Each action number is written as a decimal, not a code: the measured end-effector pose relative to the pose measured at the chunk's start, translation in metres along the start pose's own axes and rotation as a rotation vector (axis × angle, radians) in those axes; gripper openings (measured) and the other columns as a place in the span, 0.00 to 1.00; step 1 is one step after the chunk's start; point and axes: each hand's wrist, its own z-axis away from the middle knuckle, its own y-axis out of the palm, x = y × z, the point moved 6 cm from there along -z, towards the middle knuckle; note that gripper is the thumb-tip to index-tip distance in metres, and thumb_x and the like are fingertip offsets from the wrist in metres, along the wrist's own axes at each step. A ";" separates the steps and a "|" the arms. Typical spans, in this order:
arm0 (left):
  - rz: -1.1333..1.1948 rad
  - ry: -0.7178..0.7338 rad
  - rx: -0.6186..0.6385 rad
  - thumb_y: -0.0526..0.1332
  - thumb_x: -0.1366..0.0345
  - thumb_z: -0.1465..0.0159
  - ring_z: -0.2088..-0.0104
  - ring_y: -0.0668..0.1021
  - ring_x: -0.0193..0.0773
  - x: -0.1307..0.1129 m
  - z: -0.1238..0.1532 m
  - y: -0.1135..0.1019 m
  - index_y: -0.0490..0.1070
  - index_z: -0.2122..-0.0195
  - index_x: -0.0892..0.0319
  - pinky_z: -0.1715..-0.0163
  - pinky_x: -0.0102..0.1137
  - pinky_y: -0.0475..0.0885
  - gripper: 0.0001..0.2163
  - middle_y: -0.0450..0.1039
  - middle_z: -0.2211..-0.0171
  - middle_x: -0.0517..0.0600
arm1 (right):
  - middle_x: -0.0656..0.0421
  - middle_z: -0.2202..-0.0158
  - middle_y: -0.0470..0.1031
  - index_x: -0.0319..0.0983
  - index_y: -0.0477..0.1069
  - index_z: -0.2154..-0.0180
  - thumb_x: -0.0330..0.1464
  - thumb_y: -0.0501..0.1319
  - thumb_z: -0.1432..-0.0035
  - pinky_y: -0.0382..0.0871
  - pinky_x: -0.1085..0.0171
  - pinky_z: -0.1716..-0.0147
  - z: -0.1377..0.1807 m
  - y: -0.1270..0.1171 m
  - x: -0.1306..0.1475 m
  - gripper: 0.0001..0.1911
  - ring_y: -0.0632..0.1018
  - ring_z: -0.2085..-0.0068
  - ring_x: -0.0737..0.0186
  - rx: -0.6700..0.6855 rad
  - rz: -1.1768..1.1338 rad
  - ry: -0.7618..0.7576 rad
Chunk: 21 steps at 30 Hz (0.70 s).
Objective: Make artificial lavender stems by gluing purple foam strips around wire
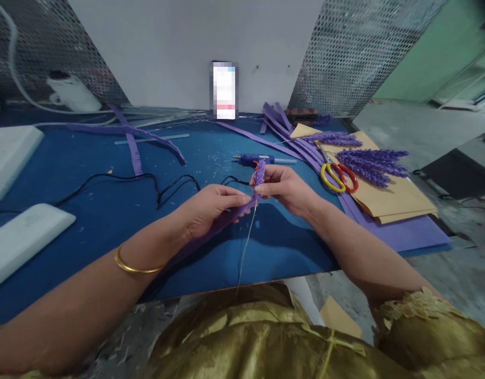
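Observation:
My left hand [213,206] pinches a long purple fringed strip [205,233] that trails back under my wrist. My right hand [286,188] is closed on the small purple flower head [259,173] that the strip winds onto, at the top of a thin wire stem [246,247] hanging down toward my lap. Both hands meet above the blue table mat [108,221], fingertips almost touching.
A blue glue gun [255,159] with a black cord [147,181] lies just behind my hands. Yellow-and-red scissors [339,177], finished purple sprigs [370,163], a brown envelope [396,197] and purple sheets [408,237] sit right. White foam blocks [25,237] lie left. Loose purple strips [147,138] lie at the back.

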 end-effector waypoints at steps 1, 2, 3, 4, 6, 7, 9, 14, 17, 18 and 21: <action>-0.012 0.010 -0.018 0.70 0.60 0.50 0.78 0.72 0.32 -0.001 0.001 0.000 0.79 0.77 0.60 0.75 0.28 0.66 0.08 0.76 0.78 0.50 | 0.62 0.73 0.74 0.38 0.77 0.68 0.34 0.74 0.56 0.63 0.67 0.73 0.000 0.000 -0.001 0.12 0.69 0.73 0.69 0.004 0.001 0.004; -0.028 0.021 -0.037 0.69 0.60 0.50 0.78 0.71 0.31 -0.001 0.001 -0.001 0.79 0.78 0.60 0.76 0.27 0.64 0.08 0.76 0.78 0.49 | 0.63 0.73 0.74 0.38 0.76 0.69 0.34 0.74 0.56 0.63 0.67 0.73 0.000 0.001 -0.001 0.11 0.69 0.73 0.69 0.013 0.003 0.007; -0.046 0.028 -0.054 0.69 0.61 0.50 0.79 0.70 0.31 -0.002 0.002 -0.001 0.78 0.78 0.60 0.77 0.27 0.63 0.08 0.75 0.79 0.49 | 0.63 0.73 0.73 0.38 0.76 0.70 0.34 0.74 0.56 0.63 0.67 0.73 0.000 0.001 -0.001 0.11 0.69 0.73 0.69 0.025 0.005 0.007; -0.065 0.030 -0.068 0.68 0.61 0.50 0.80 0.70 0.31 -0.002 0.002 -0.001 0.78 0.79 0.60 0.78 0.27 0.62 0.08 0.75 0.79 0.49 | 0.63 0.73 0.73 0.38 0.75 0.71 0.34 0.74 0.56 0.63 0.67 0.73 0.000 0.002 -0.001 0.11 0.68 0.74 0.69 0.041 0.008 0.008; -0.094 0.024 -0.083 0.68 0.61 0.50 0.81 0.69 0.31 -0.002 0.003 -0.001 0.78 0.79 0.60 0.79 0.28 0.60 0.08 0.74 0.80 0.49 | 0.63 0.74 0.72 0.38 0.75 0.72 0.33 0.74 0.55 0.62 0.67 0.73 0.001 0.004 -0.001 0.11 0.68 0.73 0.69 0.075 0.018 0.008; -0.098 0.021 -0.086 0.67 0.61 0.50 0.81 0.69 0.32 -0.002 0.003 -0.001 0.78 0.79 0.60 0.79 0.28 0.60 0.08 0.74 0.81 0.49 | 0.63 0.74 0.72 0.38 0.74 0.72 0.33 0.73 0.55 0.63 0.67 0.72 0.001 0.005 -0.001 0.10 0.69 0.73 0.69 0.088 0.023 0.008; -0.080 0.020 -0.087 0.68 0.62 0.51 0.80 0.70 0.32 -0.002 0.002 -0.001 0.78 0.80 0.60 0.78 0.28 0.62 0.07 0.74 0.81 0.49 | 0.63 0.74 0.72 0.38 0.74 0.72 0.32 0.73 0.55 0.64 0.67 0.71 0.002 0.006 -0.001 0.10 0.70 0.72 0.69 0.100 0.032 0.006; -0.016 0.025 -0.078 0.69 0.63 0.52 0.76 0.73 0.33 -0.003 0.002 -0.001 0.80 0.79 0.60 0.73 0.28 0.66 0.05 0.76 0.79 0.51 | 0.63 0.74 0.72 0.38 0.73 0.73 0.32 0.73 0.54 0.63 0.66 0.70 0.003 0.007 -0.002 0.10 0.70 0.72 0.68 0.086 0.054 0.014; 0.011 0.019 -0.084 0.69 0.64 0.51 0.75 0.74 0.34 -0.003 0.004 0.000 0.80 0.78 0.60 0.71 0.28 0.67 0.05 0.77 0.78 0.52 | 0.64 0.75 0.71 0.37 0.72 0.73 0.33 0.73 0.55 0.63 0.66 0.70 0.003 0.008 -0.004 0.11 0.70 0.72 0.69 0.060 0.060 0.036; 0.025 0.014 -0.085 0.69 0.64 0.51 0.76 0.74 0.34 -0.003 0.004 0.000 0.80 0.78 0.60 0.72 0.28 0.67 0.05 0.77 0.78 0.52 | 0.64 0.75 0.71 0.37 0.72 0.74 0.33 0.74 0.55 0.62 0.66 0.70 0.003 0.008 -0.004 0.12 0.70 0.72 0.68 0.047 0.069 0.047; 0.052 0.006 -0.079 0.68 0.64 0.51 0.76 0.73 0.34 -0.002 0.005 0.001 0.80 0.78 0.61 0.72 0.29 0.66 0.05 0.77 0.78 0.51 | 0.64 0.77 0.70 0.37 0.71 0.74 0.35 0.73 0.55 0.60 0.66 0.72 0.003 0.008 -0.007 0.13 0.69 0.73 0.68 0.001 0.093 0.076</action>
